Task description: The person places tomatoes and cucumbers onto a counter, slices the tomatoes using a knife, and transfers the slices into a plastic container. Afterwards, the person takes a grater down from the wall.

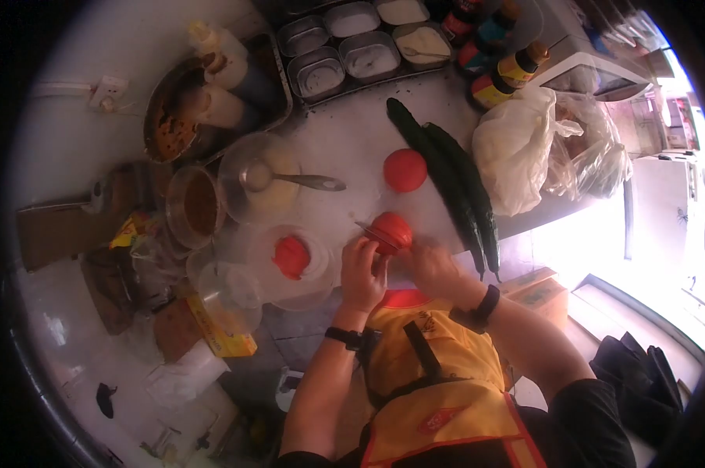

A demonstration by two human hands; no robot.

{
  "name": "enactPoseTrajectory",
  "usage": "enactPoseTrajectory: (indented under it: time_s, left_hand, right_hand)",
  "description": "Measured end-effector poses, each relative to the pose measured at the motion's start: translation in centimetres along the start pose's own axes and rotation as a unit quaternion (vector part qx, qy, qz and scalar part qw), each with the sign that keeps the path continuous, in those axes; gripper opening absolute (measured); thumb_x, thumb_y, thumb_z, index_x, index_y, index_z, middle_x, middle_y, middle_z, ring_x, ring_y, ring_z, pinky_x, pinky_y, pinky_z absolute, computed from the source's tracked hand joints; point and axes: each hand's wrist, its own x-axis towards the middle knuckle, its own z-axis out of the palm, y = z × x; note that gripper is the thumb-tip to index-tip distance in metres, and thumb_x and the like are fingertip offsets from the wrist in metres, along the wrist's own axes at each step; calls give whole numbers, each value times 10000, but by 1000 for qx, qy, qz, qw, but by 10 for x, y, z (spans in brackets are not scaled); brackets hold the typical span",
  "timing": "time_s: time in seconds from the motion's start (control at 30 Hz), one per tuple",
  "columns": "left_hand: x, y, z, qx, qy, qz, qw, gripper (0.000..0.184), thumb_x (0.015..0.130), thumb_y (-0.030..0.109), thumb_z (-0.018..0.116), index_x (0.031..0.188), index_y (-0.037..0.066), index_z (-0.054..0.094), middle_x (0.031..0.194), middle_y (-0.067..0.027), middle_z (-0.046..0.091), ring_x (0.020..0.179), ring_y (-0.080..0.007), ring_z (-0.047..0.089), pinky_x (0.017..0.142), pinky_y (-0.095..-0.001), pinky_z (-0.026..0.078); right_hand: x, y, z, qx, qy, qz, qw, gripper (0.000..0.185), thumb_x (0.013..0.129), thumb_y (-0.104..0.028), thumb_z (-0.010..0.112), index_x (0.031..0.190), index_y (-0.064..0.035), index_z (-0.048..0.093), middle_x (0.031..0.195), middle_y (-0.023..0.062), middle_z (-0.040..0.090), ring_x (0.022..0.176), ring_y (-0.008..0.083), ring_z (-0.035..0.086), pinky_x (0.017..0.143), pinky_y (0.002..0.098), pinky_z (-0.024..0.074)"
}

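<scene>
Near the counter's front edge a red tomato lies under my hands. The fingers of my left hand are closed on its near left side. My right hand is wrapped round the handle of a knife, whose thin blade lies across the tomato; the handle is hidden by the fingers. A second, whole tomato sits just beyond. Left of my left hand, red tomato pieces lie in a clear plastic bowl. To the right lie long dark green cucumbers.
A clear tub with a ladle across it stands left. Metal seasoning trays line the back, near several sauce bottles. White plastic bags sit at right. A tray of squeeze bottles is back left.
</scene>
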Motion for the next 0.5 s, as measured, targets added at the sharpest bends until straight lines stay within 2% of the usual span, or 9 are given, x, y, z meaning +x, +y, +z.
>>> enactPoseTrajectory:
  time_s: [0.07,0.2,0.3,0.37,0.4,0.47,0.5]
  left_hand:
    - [0,-1,2,-5,20,7,1000,384,839,121,742,1173,38,571,1194,-189,565,1087,-405,556,921,-478,478]
    - [-2,-4,3,1,26,9,1000,390,843,126,744,1183,38,574,1192,-196,567,1088,-406,559,921,-477,481]
    - [-2,-3,1,5,24,-2,1000,388,854,142,740,1191,38,578,1195,-205,565,1095,-407,558,927,-477,480]
    - [1,-1,0,11,12,6,1000,383,855,106,734,1194,30,571,1179,-201,549,1074,-406,553,899,-460,487]
    - [1,-1,0,10,13,6,1000,383,855,106,734,1194,30,571,1179,-201,549,1074,-406,553,899,-460,487]
    - [1,-1,1,12,12,4,1000,391,855,114,734,1202,32,573,1186,-202,549,1070,-404,554,902,-462,487]
    - [1,-2,1,12,12,4,1000,391,855,114,734,1202,32,573,1186,-202,549,1070,-404,554,902,-462,487]
  right_hand:
    - [-6,0,-3,101,-7,45,994,327,851,-74,564,1174,-32,579,901,209,621,750,392,647,646,495,514]
    - [-23,11,7,39,30,-16,999,259,889,-62,567,1137,0,610,854,205,608,681,379,625,600,478,502]
    - [-23,5,-4,107,52,-15,993,161,929,-46,570,1050,42,630,797,200,582,643,363,597,559,446,485]
    - [-19,-5,-24,161,-30,59,985,176,944,-81,538,1056,36,607,843,213,609,733,403,625,630,463,500]
    - [-19,-4,-24,160,-30,58,985,176,944,-81,538,1056,36,607,843,213,609,733,403,625,630,463,500]
    - [-19,0,-21,32,94,-108,989,129,940,-48,566,1009,59,586,821,190,586,679,375,614,591,435,497]
    - [-19,1,-20,31,94,-108,989,129,940,-48,566,1009,59,586,821,190,586,679,375,614,591,435,497]
